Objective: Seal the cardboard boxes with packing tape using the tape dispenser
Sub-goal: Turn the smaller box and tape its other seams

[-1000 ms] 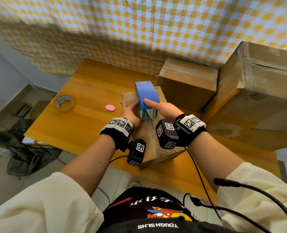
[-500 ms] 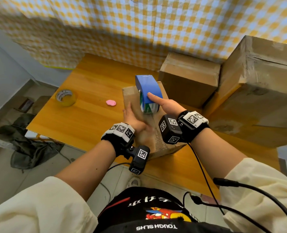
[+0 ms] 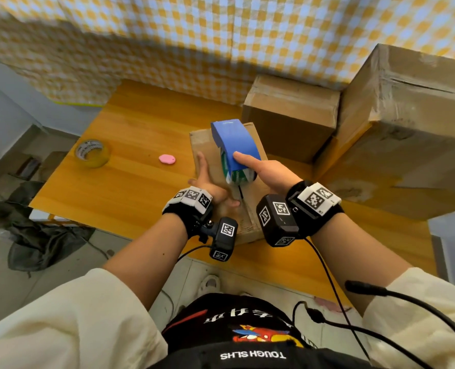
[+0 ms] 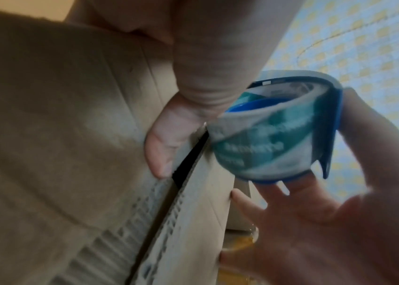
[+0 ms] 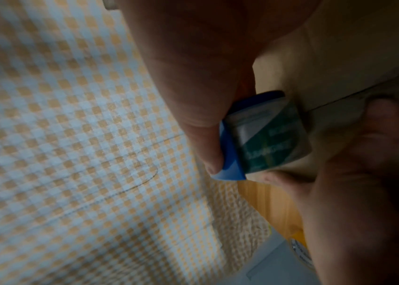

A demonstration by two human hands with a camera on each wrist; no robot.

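Nearest to the camera, the small box (image 3: 215, 166) is kept at the front edge of the wooden table (image 3: 130, 145), and its centre seam is seen as a dark open gap at the near end in the left wrist view. The left hand (image 3: 207, 182) is laid flat on the left flap, with straight fingers spread a little apart and the thumb resting at the seam; nothing is gripped by it. Just beside it, the blue tape dispenser (image 3: 234, 145) is held on top of the box by the right hand (image 3: 269, 171): the thumb is pressed on one side and the fingers are curled around the other, so the hand is clamped on it. The roll inside is touching the cardboard near the seam.

From here, the tape could be run off the seam if the dispenser is tilted or pulled crooked. The flaps could be left apart if the left hand's pressure is released too early. The box could also be dragged toward the edge.

Farther on the left, a pink object (image 3: 167, 159) and a spare tape roll (image 3: 92, 153) are lying. At the back right, two larger boxes (image 3: 290, 115) are standing against the checkered cloth (image 3: 221, 35).
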